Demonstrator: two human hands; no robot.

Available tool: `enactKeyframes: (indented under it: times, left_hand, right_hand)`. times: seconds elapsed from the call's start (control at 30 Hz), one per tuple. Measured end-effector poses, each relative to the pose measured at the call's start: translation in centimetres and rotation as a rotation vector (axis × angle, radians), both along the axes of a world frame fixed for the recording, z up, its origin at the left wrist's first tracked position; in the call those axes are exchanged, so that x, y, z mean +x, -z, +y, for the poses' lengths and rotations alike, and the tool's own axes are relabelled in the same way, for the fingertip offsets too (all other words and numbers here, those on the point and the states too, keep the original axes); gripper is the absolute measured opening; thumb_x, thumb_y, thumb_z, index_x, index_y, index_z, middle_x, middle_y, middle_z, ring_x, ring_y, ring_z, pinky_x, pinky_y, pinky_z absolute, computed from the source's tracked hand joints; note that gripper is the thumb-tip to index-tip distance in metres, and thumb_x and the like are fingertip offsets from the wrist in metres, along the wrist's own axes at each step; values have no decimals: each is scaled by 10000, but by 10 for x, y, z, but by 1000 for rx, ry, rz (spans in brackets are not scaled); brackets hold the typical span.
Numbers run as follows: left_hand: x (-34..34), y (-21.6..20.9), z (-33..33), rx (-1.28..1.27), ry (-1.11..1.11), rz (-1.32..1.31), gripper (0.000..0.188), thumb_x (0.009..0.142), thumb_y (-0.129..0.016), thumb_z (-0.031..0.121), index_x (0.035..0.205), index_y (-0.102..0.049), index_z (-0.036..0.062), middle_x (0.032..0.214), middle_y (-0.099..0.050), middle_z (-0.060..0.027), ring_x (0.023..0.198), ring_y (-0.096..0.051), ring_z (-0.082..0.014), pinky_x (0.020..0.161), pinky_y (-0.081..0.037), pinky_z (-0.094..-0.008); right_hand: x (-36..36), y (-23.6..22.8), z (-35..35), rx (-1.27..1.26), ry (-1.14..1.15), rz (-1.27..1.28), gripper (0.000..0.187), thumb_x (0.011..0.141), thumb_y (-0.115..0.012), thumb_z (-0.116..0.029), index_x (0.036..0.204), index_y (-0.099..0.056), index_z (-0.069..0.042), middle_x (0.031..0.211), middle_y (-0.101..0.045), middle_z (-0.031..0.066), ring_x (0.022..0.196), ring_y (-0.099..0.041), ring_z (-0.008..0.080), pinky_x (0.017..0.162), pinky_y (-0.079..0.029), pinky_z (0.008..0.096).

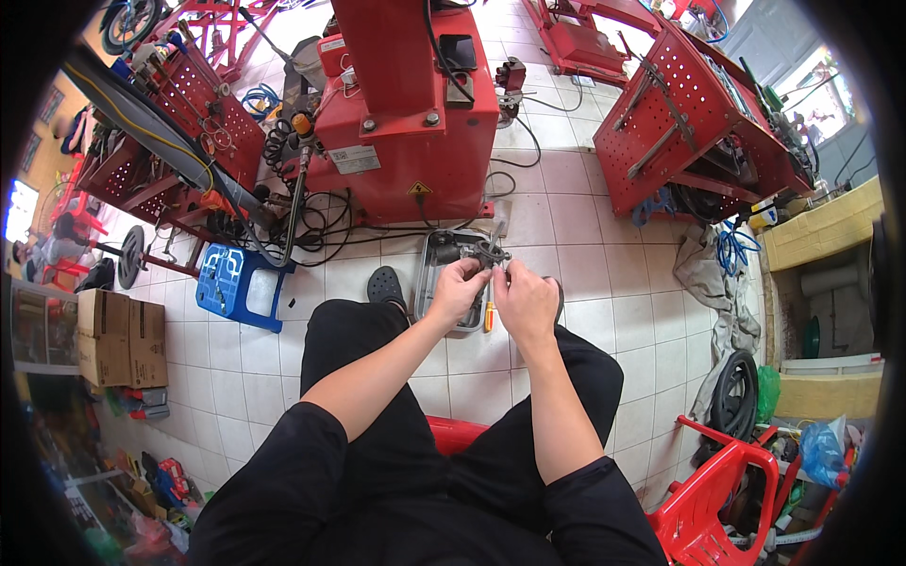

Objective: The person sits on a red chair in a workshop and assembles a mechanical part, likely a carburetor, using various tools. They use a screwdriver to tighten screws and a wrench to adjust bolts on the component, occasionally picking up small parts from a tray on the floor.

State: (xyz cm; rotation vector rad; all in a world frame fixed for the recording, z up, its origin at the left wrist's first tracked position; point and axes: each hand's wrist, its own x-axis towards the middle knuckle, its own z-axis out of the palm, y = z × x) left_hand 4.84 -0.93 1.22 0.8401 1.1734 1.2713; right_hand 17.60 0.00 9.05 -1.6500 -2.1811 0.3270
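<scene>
My left hand (457, 291) and my right hand (526, 299) meet in front of me, fingertips pinched together on a small grey metal part (490, 251). Its exact kind is too small to make out, and the fingers cover some of it. Below the hands, on the floor between my feet, lies a grey tray (424, 283) with dark metal parts (451, 249) inside. Beside the tray, under my right hand, is a small orange-and-yellow object (489, 317), perhaps a tool handle.
Ahead stands a red machine base (406, 179) with black cables (326, 241) on the tiles. A blue stool (236, 283) is at left, with cardboard boxes (121, 335) beyond. Red perforated tool carts (679, 123) flank the area. A red chair (717, 500) stands near right, by a tyre (734, 396).
</scene>
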Motion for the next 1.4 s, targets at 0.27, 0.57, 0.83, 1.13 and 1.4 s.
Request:
enactKeyframes:
  times: [0.27, 0.57, 0.83, 1.13, 1.4]
  left_hand:
    - [4, -2, -1, 6, -18, 36, 82, 871, -610, 86, 882, -627, 6, 797, -631, 5, 678, -540, -35, 591, -429, -194]
    - [0, 4, 0, 18, -53, 142, 81, 854, -632, 76, 877, -628, -2, 764, -622, 7, 666, -534, -31, 575, -419, -188]
    - [-2, 4, 2, 17, -57, 139, 143, 828, -662, 99, 879, -644, -34, 763, -645, -22, 683, -556, -53, 604, -443, -216]
    - [-2, 3, 2, 54, -72, 155, 130, 829, -657, 89, 871, -636, -32, 763, -649, -31, 679, -564, -60, 612, -452, -220]
    - [0, 10, 2, 57, -89, 106, 165, 815, -674, 99, 880, -623, -44, 752, -654, -48, 670, -563, -68, 602, -455, -231]
  right_hand:
    - [0, -4, 3, -275, 167, 152, 427, 919, -438, -346, 754, -642, -9, 726, -631, 235, 726, -619, 414, 689, -465, 495]
    - [1, -7, 4, -357, 205, 196, 418, 917, -444, -372, 790, -628, -19, 715, -628, 231, 746, -617, 416, 680, -464, 490]
    - [6, 6, 5, -78, 36, 108, 286, 864, -577, -312, 802, -582, -32, 622, -616, 155, 604, -618, 353, 587, -454, 437]
    - [4, -3, 2, -42, 11, 178, 282, 884, -549, -321, 803, -555, -51, 659, -635, 167, 636, -627, 351, 616, -431, 441]
    - [3, -3, 2, -66, 58, 109, 232, 861, -586, -275, 799, -540, -57, 643, -617, 137, 607, -613, 332, 581, -426, 423]
